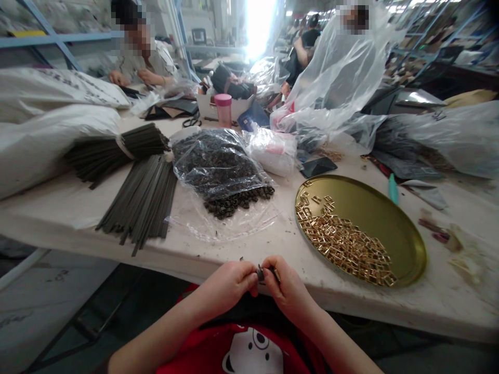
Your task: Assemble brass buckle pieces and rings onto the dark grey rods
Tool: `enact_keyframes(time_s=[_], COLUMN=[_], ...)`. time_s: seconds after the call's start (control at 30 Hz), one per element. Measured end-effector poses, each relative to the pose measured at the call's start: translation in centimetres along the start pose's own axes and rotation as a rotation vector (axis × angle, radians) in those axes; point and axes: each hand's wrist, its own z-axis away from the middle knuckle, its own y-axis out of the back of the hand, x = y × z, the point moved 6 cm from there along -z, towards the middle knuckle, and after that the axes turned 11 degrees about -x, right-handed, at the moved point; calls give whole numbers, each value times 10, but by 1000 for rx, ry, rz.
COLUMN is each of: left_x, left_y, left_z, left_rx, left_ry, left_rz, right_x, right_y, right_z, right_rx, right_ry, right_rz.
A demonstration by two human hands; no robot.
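Just over the table's front edge, my left hand (237, 279) and my right hand (286, 285) meet fingertip to fingertip. Between them is a small dark loop (260, 273), pinched by my left thumb and fingers. My right fingers are closed around a small gold buckle (277, 275), mostly hidden by the hand. To the right is a round gold tray (390, 218) with a heap of gold rectangular buckles (343, 241). Straight ahead, a clear plastic bag (218, 156) spills small dark loops (237, 201) from its open mouth.
Dark strips (142, 200) lie left of the bag, beside a tied bundle (117, 148). White sacks (50, 140) stand at far left. A pink-lidded jar (223, 110), a teal tool (393, 189) and plastic bags (339, 78) are farther back. A person (144, 62) sits across the table.
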Motion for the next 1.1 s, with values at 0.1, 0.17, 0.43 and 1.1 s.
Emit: enact_keyframes(time_s=[0.1,0.17,0.43,1.1], left_x=[4,6,16,12], left_y=[2,2,-2,28], left_z=[3,6,10,-21], left_rx=[-36,-93,-113,137], left_ry=[25,40,20,11], left_rz=[-49,-28,62,-421], right_x=[-2,-2,-6,19], right_y=[-4,-6,-6,16], right_z=[3,4,12,-16], right_rx=[-13,-12,6,114], right_ry=[46,57,86,-35], right_rz=[28,20,-85,33])
